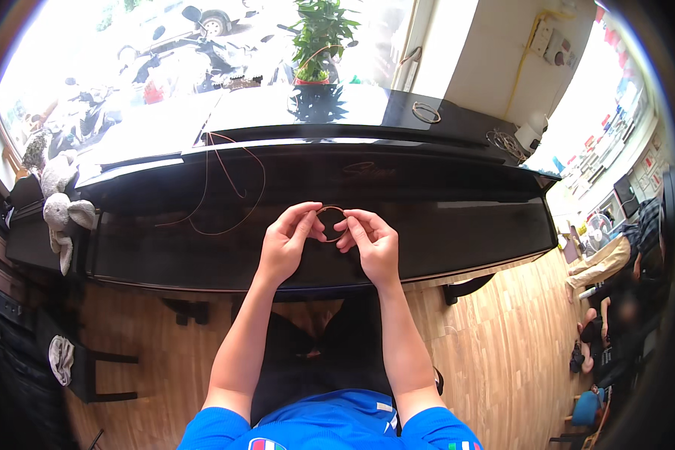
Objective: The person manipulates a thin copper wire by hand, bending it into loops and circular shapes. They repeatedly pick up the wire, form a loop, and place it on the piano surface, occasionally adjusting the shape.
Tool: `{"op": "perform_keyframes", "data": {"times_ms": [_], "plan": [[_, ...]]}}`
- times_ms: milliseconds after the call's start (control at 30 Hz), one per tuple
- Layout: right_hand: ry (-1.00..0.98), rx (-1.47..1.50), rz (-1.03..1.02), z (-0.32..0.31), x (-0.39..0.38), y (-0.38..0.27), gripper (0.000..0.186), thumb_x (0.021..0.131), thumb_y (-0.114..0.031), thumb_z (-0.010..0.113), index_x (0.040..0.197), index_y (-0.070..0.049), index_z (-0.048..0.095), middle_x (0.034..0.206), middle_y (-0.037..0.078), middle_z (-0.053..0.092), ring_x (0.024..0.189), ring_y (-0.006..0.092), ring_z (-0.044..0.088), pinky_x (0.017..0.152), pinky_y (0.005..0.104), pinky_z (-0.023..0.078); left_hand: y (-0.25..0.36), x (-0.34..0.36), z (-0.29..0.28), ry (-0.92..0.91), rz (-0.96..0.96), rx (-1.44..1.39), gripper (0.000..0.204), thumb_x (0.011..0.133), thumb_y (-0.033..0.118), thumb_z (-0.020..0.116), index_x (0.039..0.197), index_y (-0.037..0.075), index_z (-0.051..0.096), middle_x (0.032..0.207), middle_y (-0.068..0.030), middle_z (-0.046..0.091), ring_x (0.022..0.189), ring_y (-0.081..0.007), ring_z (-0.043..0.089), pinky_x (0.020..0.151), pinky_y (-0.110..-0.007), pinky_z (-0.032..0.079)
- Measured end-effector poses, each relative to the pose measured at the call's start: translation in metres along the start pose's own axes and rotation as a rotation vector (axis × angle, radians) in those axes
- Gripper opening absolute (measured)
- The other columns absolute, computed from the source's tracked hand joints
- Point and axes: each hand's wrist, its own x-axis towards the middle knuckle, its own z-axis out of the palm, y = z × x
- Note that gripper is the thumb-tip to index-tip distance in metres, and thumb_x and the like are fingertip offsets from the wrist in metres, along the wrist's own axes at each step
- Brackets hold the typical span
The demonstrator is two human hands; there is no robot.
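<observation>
At frame centre, the left hand (283,238) and right hand (373,240) are pinching a thin ring (333,207) over a glossy black piano (457,229); a potted plant (319,37) is standing top centre, wooden floor (487,337) spreading lower right.

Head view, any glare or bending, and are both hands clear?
Head view: daylight washes out the window and whitens the upper left of the glossy piano; head view: the piano's front edge bows, the picture's rim darkens; head view: left hand and right hand read clearly, the thin ring less so.
</observation>
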Motion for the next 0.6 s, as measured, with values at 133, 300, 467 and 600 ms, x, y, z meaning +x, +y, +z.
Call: {"op": "perform_keyframes", "data": {"times_ms": [133, 300, 467, 600], "plan": [[0.034, -0.068, -0.024, 0.003, -0.002, 0.001, 0.019, 0.098, -0.009, 0.061, 0.114, 0.002, 0.066, 0.086, 0.008, 0.070, 0.068, 0.0107, 0.065, 0.061, 0.0244, 0.055, -0.001, 0.000, -0.001, -0.014, -0.004, -0.047, 0.026, 0.104, 0.013, 0.052, 0.123, -0.002, 0.061, 0.090, -0.0069, 0.064, 0.081, -0.0143, 0.066, 0.077, -0.028, 0.056], [0.072, -0.089, 0.020, 0.005, -0.002, 0.001, 0.017, 0.098, -0.011, 0.064, 0.110, 0.000, 0.068, 0.077, 0.004, 0.067, 0.061, 0.0080, 0.061, 0.056, 0.0214, 0.050, 0.001, -0.001, -0.002, -0.035, -0.026, -0.048, 0.025, 0.104, 0.015, 0.054, 0.121, -0.001, 0.062, 0.087, -0.0051, 0.063, 0.078, -0.0123, 0.065, 0.075, -0.026, 0.054], [0.041, -0.134, 0.035, 0.004, -0.003, 0.000, 0.016, 0.097, -0.014, 0.065, 0.107, -0.002, 0.070, 0.075, 0.002, 0.065, 0.059, 0.0060, 0.058, 0.054, 0.0203, 0.048, 0.009, 0.000, -0.003, -0.096, -0.074, 0.089, 0.021, 0.101, 0.016, 0.058, 0.112, -0.001, 0.065, 0.080, -0.0015, 0.063, 0.074, -0.0077, 0.061, 0.069, -0.023, 0.049], [0.049, -0.121, 0.044, 0.004, -0.004, 0.001, 0.015, 0.097, -0.014, 0.065, 0.106, -0.003, 0.071, 0.074, 0.001, 0.065, 0.060, 0.0053, 0.058, 0.055, 0.0209, 0.048, 0.002, -0.002, -0.002, -0.064, -0.074, 0.035, 0.019, 0.100, 0.015, 0.061, 0.106, -0.002, 0.065, 0.077, -0.0009, 0.063, 0.071, -0.0067, 0.059, 0.067, -0.022, 0.047]]}}
